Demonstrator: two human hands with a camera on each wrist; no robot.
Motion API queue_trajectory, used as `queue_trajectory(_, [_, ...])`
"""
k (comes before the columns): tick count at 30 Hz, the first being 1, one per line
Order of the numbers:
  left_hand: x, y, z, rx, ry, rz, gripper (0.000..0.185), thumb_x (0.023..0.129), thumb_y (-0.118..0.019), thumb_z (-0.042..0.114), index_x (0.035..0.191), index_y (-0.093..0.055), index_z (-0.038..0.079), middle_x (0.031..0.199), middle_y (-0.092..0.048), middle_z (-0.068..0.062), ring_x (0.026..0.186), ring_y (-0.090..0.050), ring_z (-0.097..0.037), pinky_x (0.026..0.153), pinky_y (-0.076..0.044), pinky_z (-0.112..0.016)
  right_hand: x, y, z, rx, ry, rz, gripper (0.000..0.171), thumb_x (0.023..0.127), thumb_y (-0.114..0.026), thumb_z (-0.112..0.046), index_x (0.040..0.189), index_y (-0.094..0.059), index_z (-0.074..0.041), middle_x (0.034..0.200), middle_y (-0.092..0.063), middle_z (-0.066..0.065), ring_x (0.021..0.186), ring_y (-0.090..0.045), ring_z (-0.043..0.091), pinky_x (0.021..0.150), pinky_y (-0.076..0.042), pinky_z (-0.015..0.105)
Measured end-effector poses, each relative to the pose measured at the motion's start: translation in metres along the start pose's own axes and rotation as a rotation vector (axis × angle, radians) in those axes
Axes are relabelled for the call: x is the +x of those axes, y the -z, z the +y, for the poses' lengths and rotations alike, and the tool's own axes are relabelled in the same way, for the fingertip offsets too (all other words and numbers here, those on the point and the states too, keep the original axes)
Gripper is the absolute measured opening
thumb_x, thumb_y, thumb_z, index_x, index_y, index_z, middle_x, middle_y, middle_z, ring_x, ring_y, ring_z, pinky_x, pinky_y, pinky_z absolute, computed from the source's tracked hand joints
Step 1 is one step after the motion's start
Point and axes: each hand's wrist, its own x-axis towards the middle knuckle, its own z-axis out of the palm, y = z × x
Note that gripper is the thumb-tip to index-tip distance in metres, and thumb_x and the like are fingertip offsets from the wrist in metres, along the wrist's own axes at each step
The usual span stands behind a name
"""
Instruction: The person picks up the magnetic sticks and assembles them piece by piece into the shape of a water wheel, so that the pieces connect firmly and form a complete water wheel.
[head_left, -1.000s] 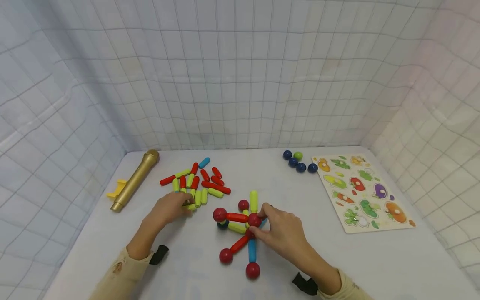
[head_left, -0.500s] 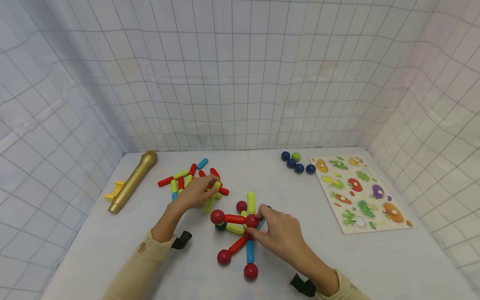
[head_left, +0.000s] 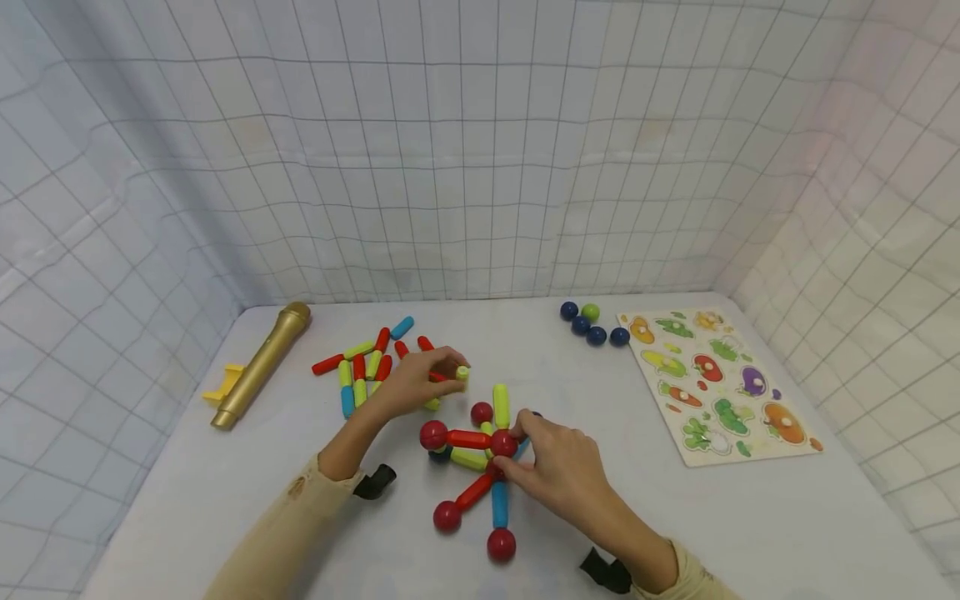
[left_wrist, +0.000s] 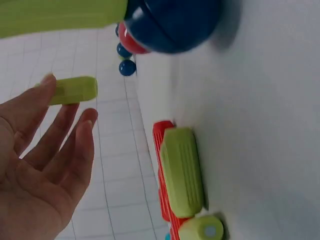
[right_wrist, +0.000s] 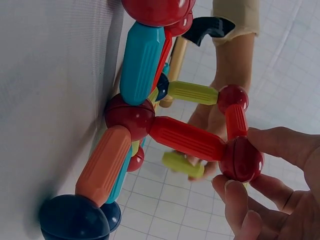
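Note:
A structure of magnetic sticks and balls [head_left: 480, 467] lies on the white table [head_left: 750, 525]. My right hand [head_left: 517, 450] pinches its raised red ball [head_left: 504, 443], which the right wrist view shows between thumb and fingers [right_wrist: 242, 159] on top of a red stick [right_wrist: 187, 137]. My left hand [head_left: 450, 372] hovers just left of the structure's top and holds a yellow-green stick [head_left: 461, 373] at its fingertips. In the left wrist view that yellow-green stick [left_wrist: 75, 90] sticks out past the fingertips, above a green stick [left_wrist: 182, 172] lying on the table.
A pile of loose red, green and blue sticks [head_left: 367, 362] lies behind the left hand. A gold toy microphone [head_left: 258, 365] lies at the left. Several blue balls and a green one [head_left: 592, 325] sit at the back. A vegetable puzzle board [head_left: 720, 383] lies at the right.
My left hand picked a yellow-green stick out of the pile and carried it right, towards the structure. The right hand stayed on the red ball.

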Motion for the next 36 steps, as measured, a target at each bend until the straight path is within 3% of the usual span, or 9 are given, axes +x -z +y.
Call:
queue_trajectory(3, [0.011,-0.009,0.004,-0.115,-0.074,-0.137,0.031,0.091,-0.069,0.022,0.119,-0.063,0.012,0.109,-0.071,-0.005,0.103,-0.066,-0.021,0.088,-0.056,-0.032,0.0,0.0,-0.001,-0.001,-0.009,-0.01,0.036,0.078,-0.08,-0.039,0.096,-0.056,-0.02,0.065,-0.061,-0.01,0.045,-0.038,0.001,0.044,-0.035,0.018])
queue_trajectory(5, [0.016,-0.014,0.003,-0.171,-0.082,-0.217,0.032,0.092,-0.068,0.021,0.122,-0.062,0.012,0.112,-0.07,-0.006,0.105,-0.066,-0.021,0.088,-0.055,-0.03,0.0,0.0,-0.001,0.0,-0.016,-0.016,0.036,0.079,-0.08,-0.04,0.097,-0.056,-0.02,0.066,-0.061,-0.01,0.045,-0.039,0.001,0.044,-0.036,0.018])
queue_trajectory(10, [0.019,-0.024,-0.004,-0.227,-0.07,-0.322,0.037,0.094,-0.064,0.02,0.129,-0.058,0.013,0.116,-0.069,-0.008,0.11,-0.063,-0.024,0.089,-0.055,-0.031,0.0,-0.002,-0.002,0.003,-0.012,-0.013,0.036,0.079,-0.079,-0.04,0.099,-0.056,-0.019,0.07,-0.066,-0.006,0.045,-0.038,0.002,0.045,-0.036,0.018])
queue_trajectory(17, [0.019,-0.029,-0.008,-0.183,-0.026,-0.346,0.032,0.09,-0.069,0.016,0.12,-0.056,0.014,0.114,-0.07,-0.007,0.113,-0.064,-0.027,0.095,-0.053,-0.042,0.0,-0.003,-0.004,0.009,-0.023,0.006,0.038,0.079,-0.079,-0.039,0.101,-0.056,-0.019,0.084,-0.073,-0.004,0.048,-0.041,0.001,0.046,-0.036,0.017])
queue_trajectory(24, [0.01,-0.026,-0.012,-0.121,-0.001,-0.293,0.028,0.087,-0.073,0.019,0.112,-0.063,0.015,0.105,-0.07,0.0,0.108,-0.065,-0.021,0.091,-0.055,-0.035,0.0,-0.001,-0.003,-0.012,-0.019,0.047,0.037,0.078,-0.081,-0.035,0.1,-0.057,-0.018,0.083,-0.073,-0.003,0.046,-0.039,0.002,0.044,-0.034,0.018])
queue_trajectory(28, [0.01,-0.025,-0.01,-0.131,-0.025,-0.256,0.025,0.086,-0.074,0.015,0.109,-0.063,0.014,0.103,-0.071,-0.001,0.106,-0.067,-0.022,0.089,-0.056,-0.032,0.001,0.001,-0.003,-0.014,-0.033,0.058,0.037,0.078,-0.082,-0.034,0.1,-0.058,-0.017,0.08,-0.072,-0.003,0.045,-0.037,0.004,0.043,-0.033,0.019])
queue_trajectory(36, [0.008,-0.031,-0.009,-0.138,-0.011,-0.256,0.03,0.087,-0.073,0.012,0.115,-0.063,0.013,0.107,-0.071,-0.003,0.107,-0.067,-0.022,0.091,-0.056,-0.032,-0.003,-0.002,-0.004,-0.002,-0.04,0.028,0.036,0.078,-0.081,-0.034,0.102,-0.059,-0.018,0.077,-0.069,-0.006,0.047,-0.039,0.004,0.045,-0.035,0.019])
